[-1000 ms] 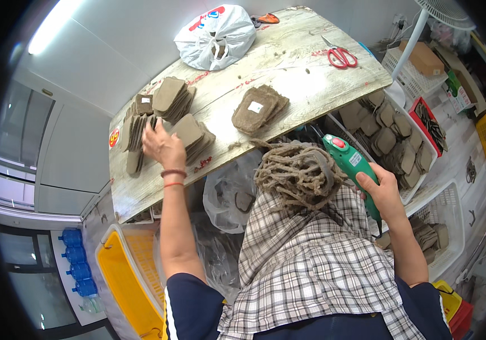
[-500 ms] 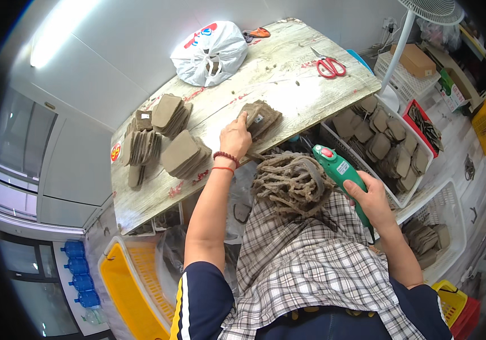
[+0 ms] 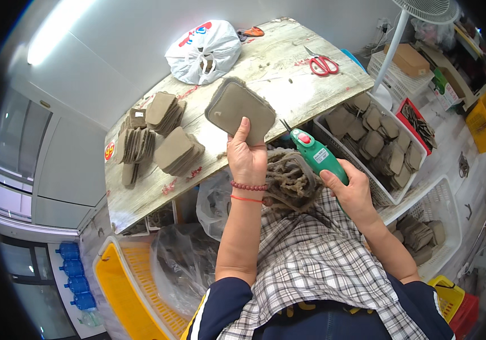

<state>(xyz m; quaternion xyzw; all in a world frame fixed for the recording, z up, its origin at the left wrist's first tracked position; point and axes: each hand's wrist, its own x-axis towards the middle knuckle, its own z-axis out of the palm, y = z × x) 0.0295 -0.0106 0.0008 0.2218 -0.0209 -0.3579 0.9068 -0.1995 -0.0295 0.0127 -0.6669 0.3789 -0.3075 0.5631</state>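
Observation:
My left hand (image 3: 247,161), a beaded bracelet on its wrist, grips a rounded-square brown fabric pad (image 3: 236,107) above the table's front edge. Its thumb presses on the pad's face; layers show at the upper edge, and the fingers behind are hidden. In my right hand (image 3: 349,190) is a pair of green electric scissors (image 3: 313,151) with a red button. Their dark pointed blades angle up and left, a short way to the right of the pad and apart from it. A tangled heap of brown fabric strips (image 3: 297,178) rests on my plaid apron (image 3: 316,243), partly behind my left wrist.
Stacks of brown pads (image 3: 176,150) stand on the table's left side. Farther back are a white plastic bag (image 3: 203,54) and red-handled scissors (image 3: 324,66). Baskets of pads (image 3: 393,192) flank the right; a yellow basket (image 3: 118,289) stands lower left. A fan (image 3: 399,45) rises back right.
My left hand has lifted the pad off the table and turned palm up with it. My right hand has moved slightly left with the electric scissors, whose blades now show.

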